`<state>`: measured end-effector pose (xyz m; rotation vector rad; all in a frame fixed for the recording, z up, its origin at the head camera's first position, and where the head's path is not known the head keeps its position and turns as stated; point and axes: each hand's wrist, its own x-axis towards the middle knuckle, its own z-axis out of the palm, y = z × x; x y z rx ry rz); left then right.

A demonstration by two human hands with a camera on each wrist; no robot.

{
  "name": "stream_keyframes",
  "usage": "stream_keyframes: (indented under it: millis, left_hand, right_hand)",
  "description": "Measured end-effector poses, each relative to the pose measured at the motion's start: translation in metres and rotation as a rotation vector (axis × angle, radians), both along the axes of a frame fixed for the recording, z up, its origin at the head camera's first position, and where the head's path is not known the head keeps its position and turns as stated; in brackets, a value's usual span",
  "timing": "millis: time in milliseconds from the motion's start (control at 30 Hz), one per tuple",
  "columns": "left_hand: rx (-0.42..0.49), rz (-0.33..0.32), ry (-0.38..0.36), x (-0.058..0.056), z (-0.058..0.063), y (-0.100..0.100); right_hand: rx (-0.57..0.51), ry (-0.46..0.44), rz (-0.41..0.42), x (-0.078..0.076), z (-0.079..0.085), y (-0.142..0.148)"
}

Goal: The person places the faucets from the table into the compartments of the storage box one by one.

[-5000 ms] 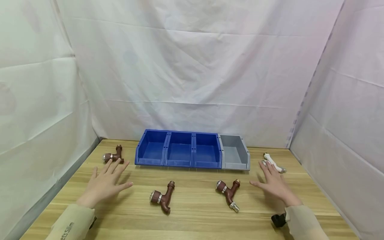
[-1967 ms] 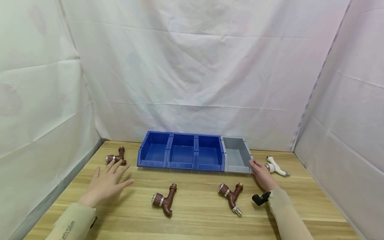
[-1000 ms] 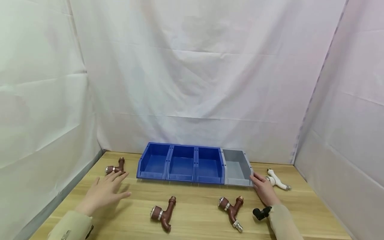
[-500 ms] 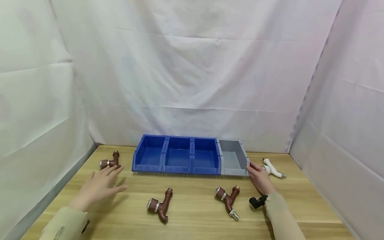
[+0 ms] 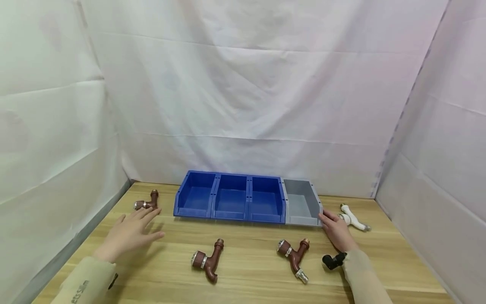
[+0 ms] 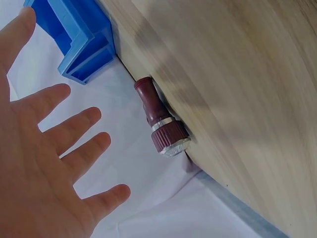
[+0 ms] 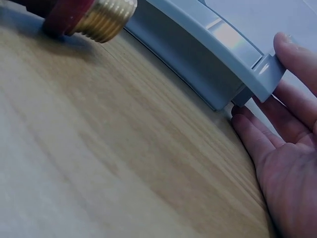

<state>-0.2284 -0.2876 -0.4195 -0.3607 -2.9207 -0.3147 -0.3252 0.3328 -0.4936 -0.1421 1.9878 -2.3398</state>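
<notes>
My right hand [image 5: 339,231] holds the front right corner of the grey storage bin [image 5: 302,220]. In the right wrist view the thumb lies on the bin's side and the other fingers reach under its edge. Spread and palm down, my left hand [image 5: 129,233] hovers near the far left brown tap [image 5: 153,200], holding nothing. The left wrist view shows that tap's ribbed knob [image 6: 169,135] beyond the straight fingers. Three blue bins [image 5: 229,214] stand in a row with the grey one.
Two more brown taps lie in front: a tap [image 5: 213,261] left of centre and a tap with a metal nozzle [image 5: 296,259] to its right. A white tap [image 5: 353,218] lies beyond my right hand. White cloth [image 5: 243,93] encloses the table [image 5: 250,287].
My right hand has moved left from above the white tap to the grey bin's corner and stays there. My left hand keeps its place. The view shifts slightly with the head.
</notes>
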Motion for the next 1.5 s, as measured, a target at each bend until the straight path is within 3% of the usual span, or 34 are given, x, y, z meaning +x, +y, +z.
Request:
stream_keyframes:
  millis: [267,433,900,1500]
  left_hand:
    - [-0.080,-0.033,0.024,-0.002,0.009,-0.006]
    - [-0.085,-0.032,0.019,-0.002,0.014,-0.009]
    - [-0.065,-0.058,0.017,-0.003,0.015,-0.005]
    - [-0.049,-0.021,0.007,-0.015,0.010,-0.024]
  right_hand:
    - [0.044,-0.031,0.004,0.004,-0.005,0.003]
    - [0.040,-0.033,0.001,0.005,-0.005,0.003]
    - [0.033,-0.043,-0.012,0.006,-0.007,0.003]
    - [0.033,-0.016,-0.019,0.001,-0.003,0.001]
